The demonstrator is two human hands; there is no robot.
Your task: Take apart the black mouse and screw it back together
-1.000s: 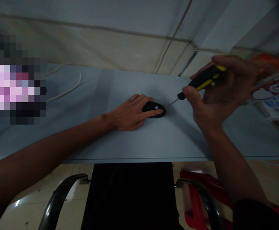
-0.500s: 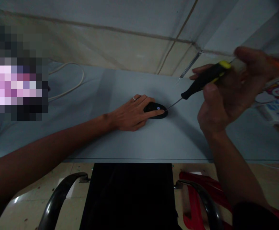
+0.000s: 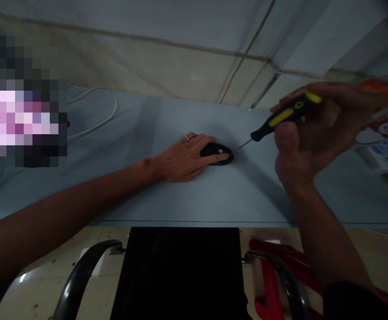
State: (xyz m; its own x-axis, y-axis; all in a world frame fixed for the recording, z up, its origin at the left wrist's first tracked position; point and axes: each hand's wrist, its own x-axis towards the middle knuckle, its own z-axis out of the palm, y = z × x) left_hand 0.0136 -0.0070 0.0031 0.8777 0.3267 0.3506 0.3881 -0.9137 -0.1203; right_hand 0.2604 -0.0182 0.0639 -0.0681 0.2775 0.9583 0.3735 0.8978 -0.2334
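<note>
My left hand (image 3: pixel 183 160) lies over a black computer mouse (image 3: pixel 214 151), its fingers pressing the mouse down on the table. The mouse has a small glowing blue-white dot on top. My right hand (image 3: pixel 314 133) is raised at the right, pinching a black-and-yellow screwdriver (image 3: pixel 289 113) in its fingers. The screwdriver's thin steel shaft (image 3: pixel 242 145) slants down to the mouse's front end, its tip almost touching there. The underside of the mouse is hidden.
The hands work on a pale grey-blue table (image 3: pixel 194 200). A white cable (image 3: pixel 95 122) curves at the far side, beside a pixelated patch. A colourful printed packet (image 3: pixel 383 126) and a power strip (image 3: pixel 377 158) lie right. A black chair (image 3: pixel 180 271) and red stool (image 3: pixel 270 280) stand below the table edge.
The screwdriver has rolled in my right fingers, bringing its yellow stripe back into view. My right hand has dropped slightly. My left hand and the mouse have hardly moved.
</note>
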